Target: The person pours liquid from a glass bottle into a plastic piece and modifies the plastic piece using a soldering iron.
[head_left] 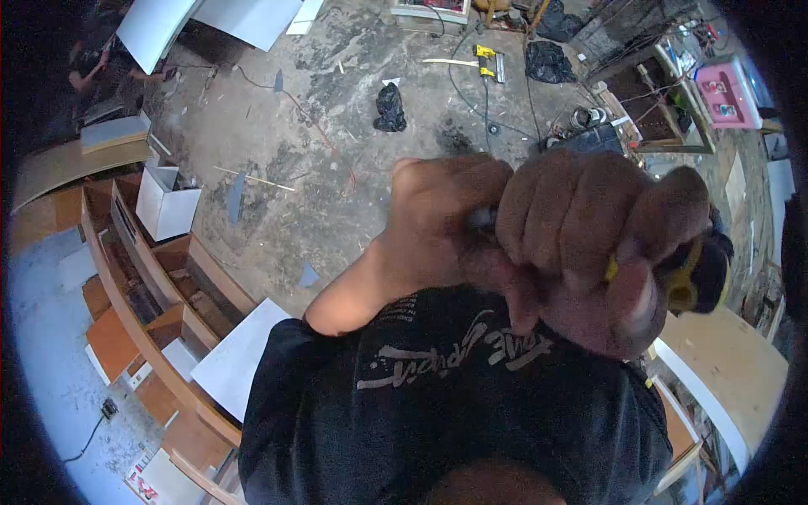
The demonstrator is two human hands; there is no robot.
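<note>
Both my hands are raised close together in front of my chest. My right hand [589,227] is closed in a fist around a black-and-yellow tool [694,282], whose rounded end sticks out on the right. Its exact kind is not clear, as the fingers cover most of it. Against it on the left, my left hand [446,215] is also closed, its fingers curled and slightly blurred. A small dark piece [481,220] shows between the two hands; whether it belongs to the same tool I cannot tell.
Wooden cabinet frames [168,295] and white panels [240,353] lie at the left. On the stained concrete floor are a black plastic bag [390,108], a yellow-and-black tool [486,63], cables and scraps. A pink box [725,94] stands at the right. Another person [97,71] is at the upper left.
</note>
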